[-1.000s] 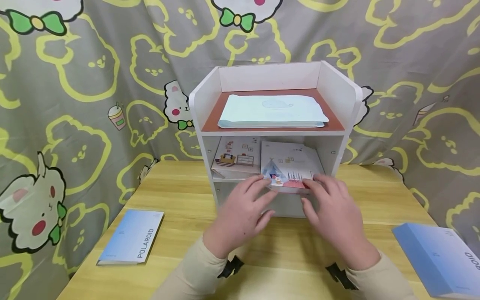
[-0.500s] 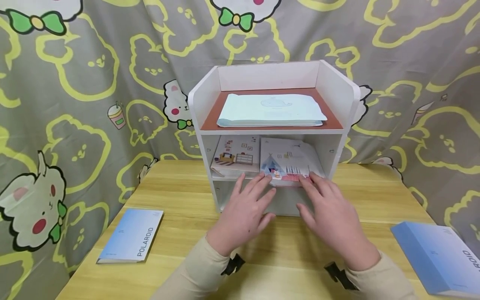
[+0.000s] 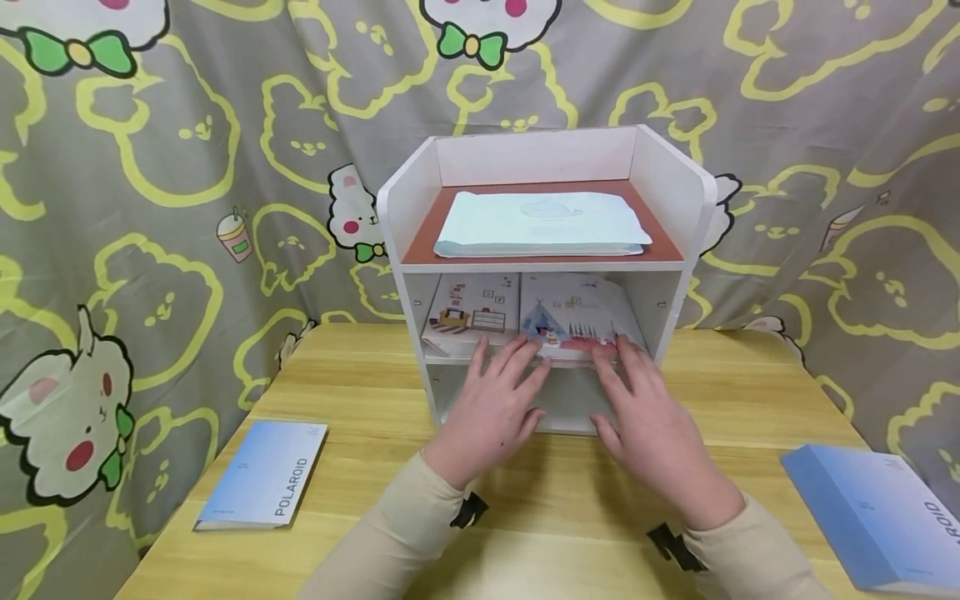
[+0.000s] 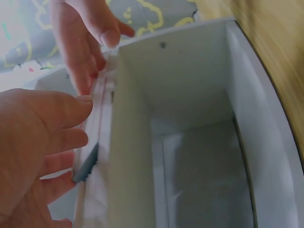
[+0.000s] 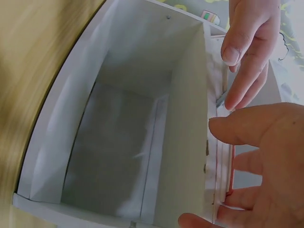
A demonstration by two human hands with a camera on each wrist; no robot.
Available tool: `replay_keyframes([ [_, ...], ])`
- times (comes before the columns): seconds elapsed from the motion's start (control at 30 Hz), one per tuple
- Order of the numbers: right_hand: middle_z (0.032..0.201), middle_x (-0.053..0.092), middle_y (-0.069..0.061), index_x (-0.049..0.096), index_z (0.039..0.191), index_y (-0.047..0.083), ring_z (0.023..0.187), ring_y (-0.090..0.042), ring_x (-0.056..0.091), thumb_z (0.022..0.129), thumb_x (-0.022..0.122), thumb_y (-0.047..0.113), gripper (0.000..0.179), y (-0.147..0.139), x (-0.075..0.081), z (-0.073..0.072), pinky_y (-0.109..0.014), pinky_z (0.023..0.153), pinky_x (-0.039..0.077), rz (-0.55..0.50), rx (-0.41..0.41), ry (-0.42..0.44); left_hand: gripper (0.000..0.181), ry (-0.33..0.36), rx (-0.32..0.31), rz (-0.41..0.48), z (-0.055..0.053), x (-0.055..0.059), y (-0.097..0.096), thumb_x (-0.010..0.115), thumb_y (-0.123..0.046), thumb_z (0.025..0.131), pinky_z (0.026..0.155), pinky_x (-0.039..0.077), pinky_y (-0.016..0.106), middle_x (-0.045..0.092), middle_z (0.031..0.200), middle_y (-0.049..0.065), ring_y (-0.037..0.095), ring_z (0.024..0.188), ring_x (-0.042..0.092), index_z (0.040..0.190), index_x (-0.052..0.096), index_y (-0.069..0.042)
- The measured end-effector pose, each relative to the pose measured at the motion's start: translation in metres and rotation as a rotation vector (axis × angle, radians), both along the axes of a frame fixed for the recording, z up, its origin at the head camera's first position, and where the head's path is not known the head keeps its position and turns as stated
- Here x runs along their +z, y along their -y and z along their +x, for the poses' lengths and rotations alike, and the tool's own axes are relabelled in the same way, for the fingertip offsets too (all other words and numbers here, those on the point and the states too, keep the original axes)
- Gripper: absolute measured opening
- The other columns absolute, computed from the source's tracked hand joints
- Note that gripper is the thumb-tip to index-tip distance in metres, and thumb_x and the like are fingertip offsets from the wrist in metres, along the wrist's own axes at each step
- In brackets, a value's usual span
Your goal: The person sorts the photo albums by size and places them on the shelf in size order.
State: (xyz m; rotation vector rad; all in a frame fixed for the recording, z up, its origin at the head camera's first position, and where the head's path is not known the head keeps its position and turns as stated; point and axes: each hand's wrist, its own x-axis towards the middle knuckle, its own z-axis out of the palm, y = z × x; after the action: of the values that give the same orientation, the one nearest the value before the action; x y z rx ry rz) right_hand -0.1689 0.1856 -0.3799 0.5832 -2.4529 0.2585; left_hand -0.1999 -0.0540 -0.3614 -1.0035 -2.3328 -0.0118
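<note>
On the right half of the middle shelf lies a white album (image 3: 581,304) with a tent picture on its cover. My left hand (image 3: 491,408) has its spread fingers on that album's front left part, thumb held apart. My right hand (image 3: 652,425) touches the front right part, its fingers extended. Both wrist views show fingertips at the album's front edge, just above the lower compartment. Another illustrated album (image 3: 480,304) lies to the left on the same shelf, close by my left fingertips. The white shelf unit (image 3: 693,208) stands upright on the table.
A pale blue album (image 3: 543,221) with a whale drawing lies on the brown top shelf. A thin blue POLAROID album (image 3: 262,475) is on the table (image 3: 360,375) at left, a thicker blue one (image 3: 877,517) at right. A patterned curtain (image 3: 300,108) hangs behind.
The tent album has slid deeper into the middle shelf, its front edge now near the shelf's front. Both hands have moved forward with it, fingers straightening.
</note>
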Motion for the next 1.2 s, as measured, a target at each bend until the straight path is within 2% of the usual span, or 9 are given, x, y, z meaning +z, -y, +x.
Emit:
replay_keyframes([
  [0.37, 0.158, 0.027, -0.031, 0.051, 0.145, -0.001, 0.141, -0.050, 0.031, 0.077, 0.086, 0.020, 0.079, -0.007, -0.005, -0.006, -0.061, 0.095, 0.049, 0.005, 0.063, -0.024, 0.060, -0.026, 0.027, -0.010, -0.008, -0.006, -0.005, 0.078, -0.038, 0.088, 0.117, 0.018, 0.065, 0.039, 0.154, 0.013, 0.033, 0.143, 0.031, 0.141, 0.061, -0.014],
  [0.63, 0.157, 0.029, -0.029, 0.055, 0.142, -0.002, 0.141, -0.049, 0.032, 0.079, 0.083, 0.019, 0.072, -0.010, -0.009, -0.010, -0.060, 0.094, 0.050, 0.000, 0.069, -0.032, 0.061, -0.084, 0.033, -0.019, -0.012, -0.012, -0.006, 0.079, -0.040, 0.086, 0.115, 0.022, 0.065, 0.041, 0.151, 0.013, 0.034, 0.141, 0.035, 0.138, 0.062, -0.014],
  [0.8, 0.157, 0.030, -0.030, 0.056, 0.140, -0.003, 0.140, -0.050, 0.032, 0.079, 0.082, 0.021, 0.071, -0.010, -0.008, -0.006, -0.062, 0.097, 0.048, -0.011, 0.080, -0.027, 0.061, -0.064, 0.011, -0.018, -0.008, -0.014, -0.002, 0.080, -0.040, 0.085, 0.116, 0.021, 0.064, 0.037, 0.156, 0.015, 0.035, 0.143, 0.033, 0.138, 0.062, -0.014],
  [0.97, 0.156, 0.031, -0.029, 0.059, 0.137, -0.002, 0.139, -0.050, 0.034, 0.080, 0.079, 0.021, 0.064, -0.006, -0.003, 0.006, -0.064, 0.102, 0.043, -0.074, 0.106, -0.037, 0.066, -0.010, -0.010, -0.035, 0.001, -0.015, 0.008, 0.079, -0.043, 0.085, 0.117, 0.019, 0.064, 0.032, 0.160, 0.016, 0.036, 0.147, 0.027, 0.141, 0.059, -0.015],
  [1.07, 0.156, 0.034, -0.025, 0.059, 0.138, 0.002, 0.135, -0.048, 0.040, 0.082, 0.078, 0.021, 0.062, -0.003, -0.001, 0.016, -0.065, 0.101, 0.043, -0.114, 0.120, 0.005, 0.065, 0.025, -0.012, -0.041, 0.007, -0.014, 0.017, 0.077, -0.042, 0.087, 0.116, 0.021, 0.064, 0.032, 0.160, 0.015, 0.036, 0.148, 0.027, 0.143, 0.057, -0.017],
  [1.2, 0.153, 0.041, -0.020, 0.056, 0.144, 0.009, 0.128, -0.042, 0.051, 0.088, 0.078, 0.027, 0.063, 0.000, -0.005, 0.025, -0.061, 0.097, 0.048, -0.135, 0.140, 0.164, 0.063, 0.075, -0.014, -0.048, 0.015, -0.014, 0.033, 0.076, -0.040, 0.089, 0.115, 0.024, 0.064, 0.032, 0.160, 0.015, 0.037, 0.147, 0.028, 0.144, 0.056, -0.017],
])
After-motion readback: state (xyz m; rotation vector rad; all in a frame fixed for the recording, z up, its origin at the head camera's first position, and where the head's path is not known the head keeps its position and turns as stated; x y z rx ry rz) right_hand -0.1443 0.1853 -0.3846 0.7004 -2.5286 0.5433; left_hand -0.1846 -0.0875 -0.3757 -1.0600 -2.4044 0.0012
